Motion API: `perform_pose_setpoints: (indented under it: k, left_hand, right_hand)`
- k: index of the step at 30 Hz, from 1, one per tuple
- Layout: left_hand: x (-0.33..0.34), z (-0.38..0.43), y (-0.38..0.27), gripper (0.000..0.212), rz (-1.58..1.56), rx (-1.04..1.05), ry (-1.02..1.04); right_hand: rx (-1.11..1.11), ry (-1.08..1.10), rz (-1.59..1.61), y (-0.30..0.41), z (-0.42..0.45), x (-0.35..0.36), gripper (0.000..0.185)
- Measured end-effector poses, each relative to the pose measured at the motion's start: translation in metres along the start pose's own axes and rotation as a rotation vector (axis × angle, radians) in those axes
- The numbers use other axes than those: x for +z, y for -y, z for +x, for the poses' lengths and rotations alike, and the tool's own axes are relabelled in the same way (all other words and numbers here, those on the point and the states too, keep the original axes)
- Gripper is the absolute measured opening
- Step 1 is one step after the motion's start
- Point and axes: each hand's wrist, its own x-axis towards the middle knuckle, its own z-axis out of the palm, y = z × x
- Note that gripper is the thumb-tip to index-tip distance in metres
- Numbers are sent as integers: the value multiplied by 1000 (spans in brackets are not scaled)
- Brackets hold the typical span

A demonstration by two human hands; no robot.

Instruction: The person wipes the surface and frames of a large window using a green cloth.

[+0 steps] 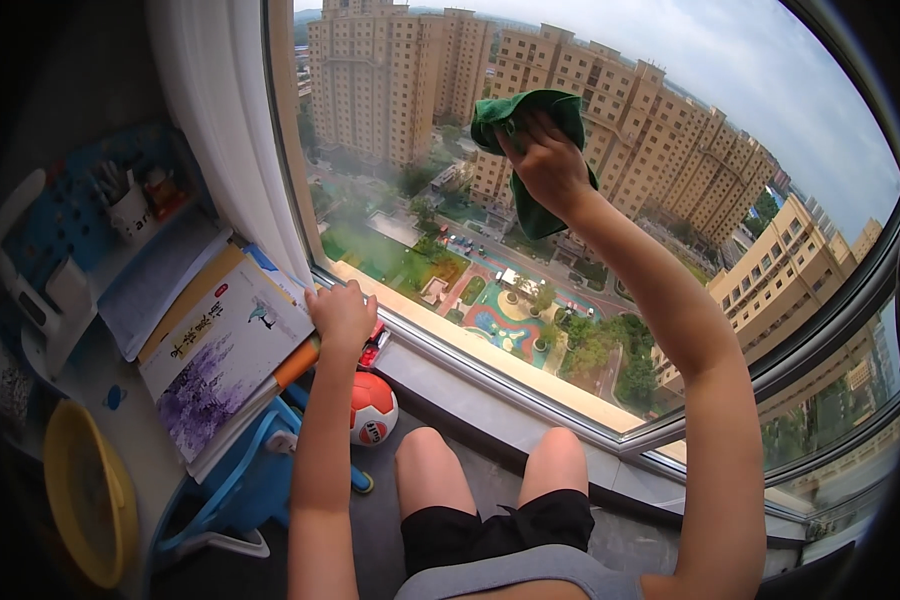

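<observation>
Against the large window pane, my right hand presses a bunched green cloth, with the arm stretched up and forward. Part of the cloth hangs below the wrist. My left hand is lower, by the right corner of a book stack and the bottom window frame. Its fingers point away from me, and what they rest on is hidden. On top of the stack lies a white book with purple flowers. A hazy patch shows on the lower left of the glass.
A white curtain hangs left of the window. The desk holds papers, a pen cup and a yellow basin. Near my knees are a blue chair, a red-and-white ball and the grey sill.
</observation>
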Motion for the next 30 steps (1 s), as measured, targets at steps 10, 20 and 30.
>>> perform_pose_setpoints:
  k: [10,20,30]
  left_hand:
    - [-6,-7,5,39,-108,15,7]
    - [-1,-6,3,34,-62,56,-69]
    - [39,-9,-55,34,257,194,-317]
  right_hand:
    - [118,-53,70,78,-2,43,31]
    - [-203,441,497,303,-266,119,39]
    - [108,-140,-20,62,63,53,29]
